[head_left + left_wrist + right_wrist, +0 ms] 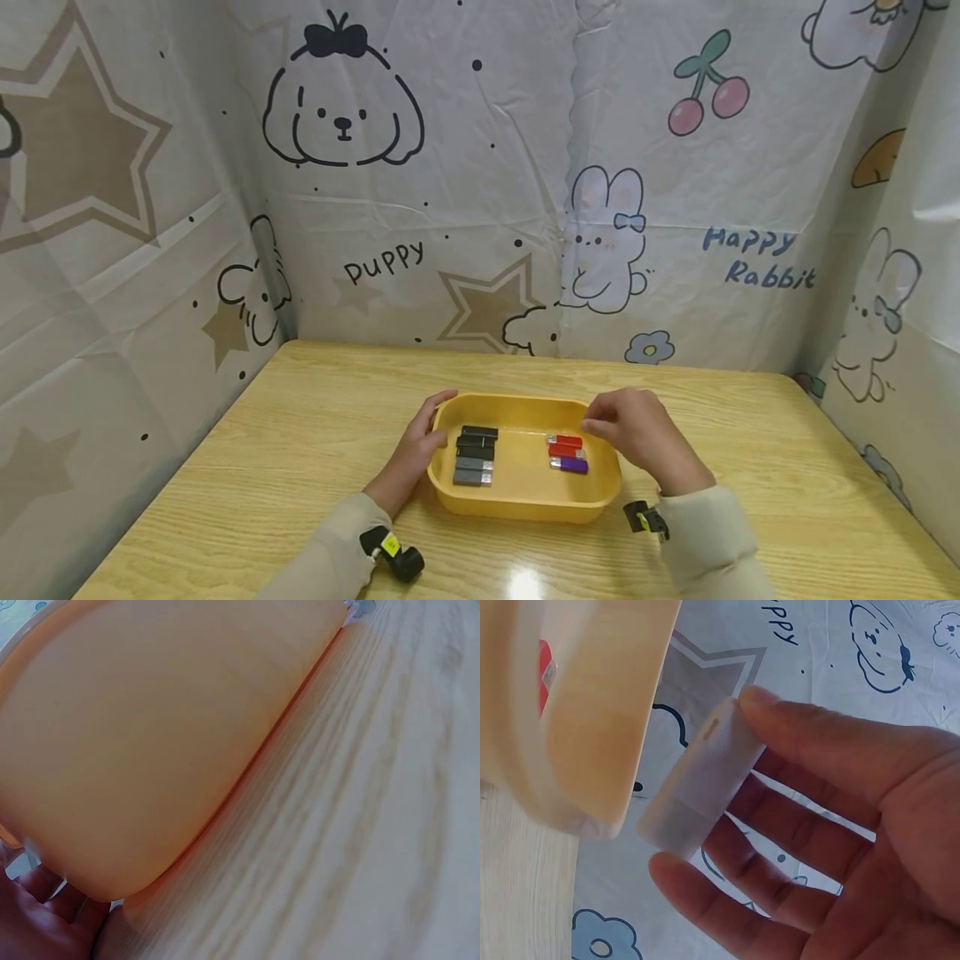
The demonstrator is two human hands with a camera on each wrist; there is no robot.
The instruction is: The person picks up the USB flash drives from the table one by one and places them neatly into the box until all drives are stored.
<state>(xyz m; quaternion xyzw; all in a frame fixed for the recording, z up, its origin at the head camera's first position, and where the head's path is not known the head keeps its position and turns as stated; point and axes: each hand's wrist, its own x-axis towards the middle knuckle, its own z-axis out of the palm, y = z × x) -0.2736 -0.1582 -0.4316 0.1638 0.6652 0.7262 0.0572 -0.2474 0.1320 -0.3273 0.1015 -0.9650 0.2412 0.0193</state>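
Observation:
A yellow plastic tray stands on the table. My left hand holds it at the left end, thumb over the rim and the other fingers outside; in the left wrist view those fingers lie against the tray's outer wall. Above the tray's right end, my right hand pinches a white USB stick between thumb and fingertips, just beside the rim. Inside, black USB sticks and grey USB sticks form a column on the left. Two red USB sticks and a purple USB stick lie on the right.
The light wooden table extends around the tray on all sides. A printed cloth with cartoon animals hangs behind it and along both sides. Each sleeved wrist carries a small black camera.

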